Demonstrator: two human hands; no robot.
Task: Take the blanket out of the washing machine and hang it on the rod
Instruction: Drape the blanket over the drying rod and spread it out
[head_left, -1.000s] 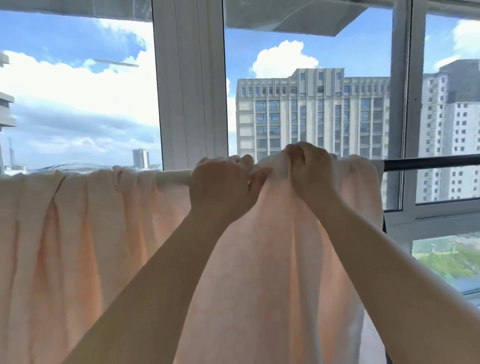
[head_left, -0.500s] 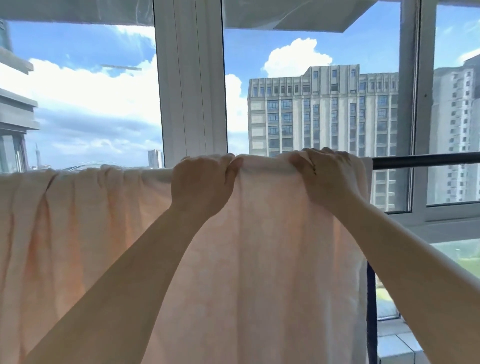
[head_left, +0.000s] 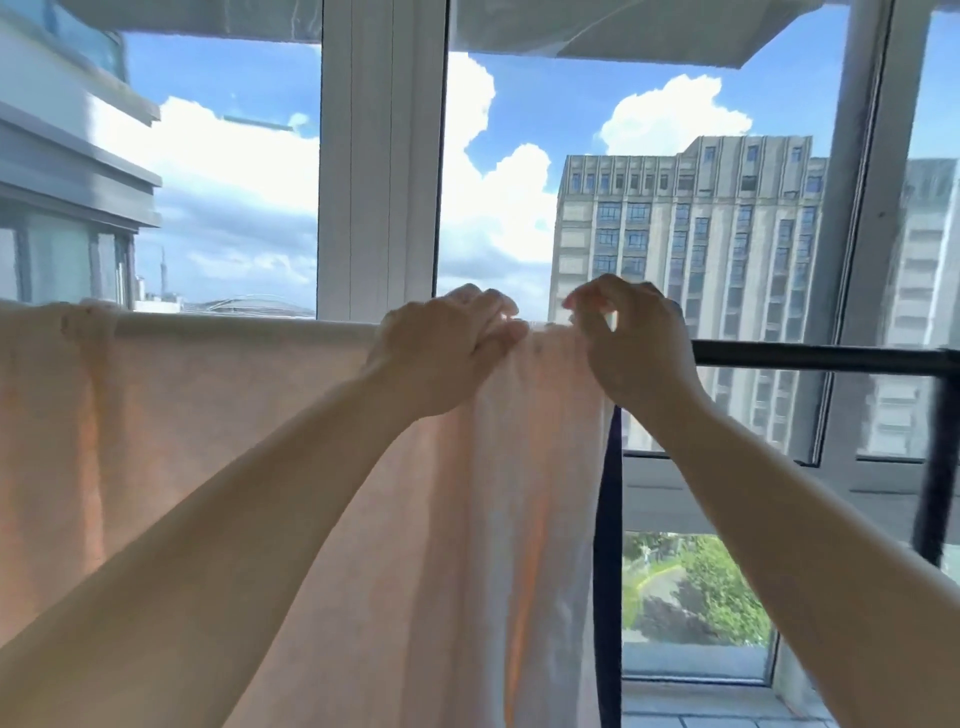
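Note:
A pale peach blanket (head_left: 208, 441) hangs over a black horizontal rod (head_left: 821, 358) and covers the rod from the left edge to about the middle. My left hand (head_left: 441, 353) grips the blanket's top fold at the rod. Close to its right, my right hand (head_left: 628, 338) pinches the bunched right end of the blanket at the rod, fingers curled. The rod's right part is bare. The washing machine is out of sight.
Directly behind the rod is a large window with white frames (head_left: 382, 166). A black upright post (head_left: 608, 571) of the rack stands below the blanket's right edge, and another (head_left: 940, 457) at the far right. A tiled sill (head_left: 696, 712) lies below.
The hands have come closer together at the rod and the blanket's right end is now bunched between them. My view has shifted left and closer.

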